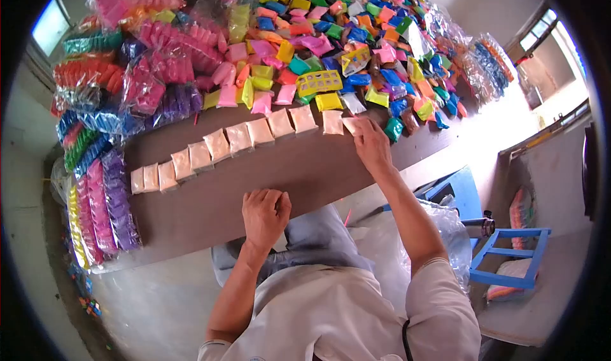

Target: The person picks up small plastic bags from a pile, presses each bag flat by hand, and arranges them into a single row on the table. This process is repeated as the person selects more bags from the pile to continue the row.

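We are laying small peach packets in a row (242, 146) along the brown table (305, 176), and our right hand (372, 146) sits at the far right end of that row, fingers pinched narrow on the newest packet (349, 125), which lies flat on the table just beside the one before it. Our left hand (265, 216) rests at the near table edge, curled into a loose fist and holding nothing that we can see.

To do this step well, we judge it best to press the packet down flat, square its edge against its neighbour, and keep the same slant as the row, so the line stays even and easy to count. The left hand could steady the table edge while the right one nudges.

Counting the row, we make out about twelve peach packets: three small ones at the left end, then a run of larger-looking ones, then the one under our fingers. Behind the row lies one yellow plastic tray (319, 81) on a heap of coloured packets (331, 42), too many and too overlapped to count. Bundled bags of packets (159, 62) are stacked at the left, also beyond counting.
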A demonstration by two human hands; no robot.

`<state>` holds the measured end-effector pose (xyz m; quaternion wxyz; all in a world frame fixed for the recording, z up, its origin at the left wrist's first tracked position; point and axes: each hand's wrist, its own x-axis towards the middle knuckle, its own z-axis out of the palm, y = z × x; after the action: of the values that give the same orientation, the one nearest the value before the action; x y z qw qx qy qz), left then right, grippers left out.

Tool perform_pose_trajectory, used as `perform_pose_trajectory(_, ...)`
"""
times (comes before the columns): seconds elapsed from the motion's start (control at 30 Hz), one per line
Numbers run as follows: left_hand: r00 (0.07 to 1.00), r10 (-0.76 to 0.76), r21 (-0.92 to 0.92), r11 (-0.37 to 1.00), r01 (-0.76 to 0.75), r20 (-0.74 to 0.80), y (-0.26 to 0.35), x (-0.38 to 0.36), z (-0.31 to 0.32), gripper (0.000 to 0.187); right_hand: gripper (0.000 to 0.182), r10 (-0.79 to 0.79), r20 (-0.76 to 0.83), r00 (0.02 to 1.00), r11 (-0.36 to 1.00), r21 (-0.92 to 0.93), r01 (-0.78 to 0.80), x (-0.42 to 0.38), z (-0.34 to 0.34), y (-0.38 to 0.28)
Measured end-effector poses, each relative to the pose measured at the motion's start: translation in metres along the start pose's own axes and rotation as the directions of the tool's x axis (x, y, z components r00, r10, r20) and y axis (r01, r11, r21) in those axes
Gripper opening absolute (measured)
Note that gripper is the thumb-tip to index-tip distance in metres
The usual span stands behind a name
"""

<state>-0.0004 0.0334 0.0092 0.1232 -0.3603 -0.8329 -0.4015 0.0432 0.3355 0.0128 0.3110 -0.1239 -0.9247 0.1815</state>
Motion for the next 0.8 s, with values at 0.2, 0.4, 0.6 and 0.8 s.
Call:
perform_pose_trajectory(0.2, 1.000, -0.001, -0.011, 1.000, 0.001, -0.027, 0.001, 0.000, -0.001, 0.016, 0.045, -0.010, 0.227, 0.974, 0.991, -0.125, 0.040, 0.010, -0.009, 0.005)
perform_pose_trajectory(0.4, 1.000, -0.004, 0.000, 1.000, 0.004, 0.011, 0.002, 0.000, -0.002, 0.016, 0.056, -0.105, 0.356, 0.929, 0.965, -0.189, 0.182, -0.001, -0.004, -0.003)
perform_pose_trajectory(0.6, 0.998, -0.038, -0.014, 0.999, 0.039, 0.045, 0.003, 0.003, -0.003, 0.014, 0.057, -0.146, 0.306, 0.941, 0.938, -0.259, 0.229, 0.012, 0.021, -0.012)
perform_pose_trajectory(0.8, 0.998, -0.036, -0.004, 0.999, 0.037, 0.044, 0.003, 0.002, -0.002, 0.012, 0.055, -0.151, 0.320, 0.935, 0.937, -0.255, 0.239, 0.014, 0.027, -0.010)
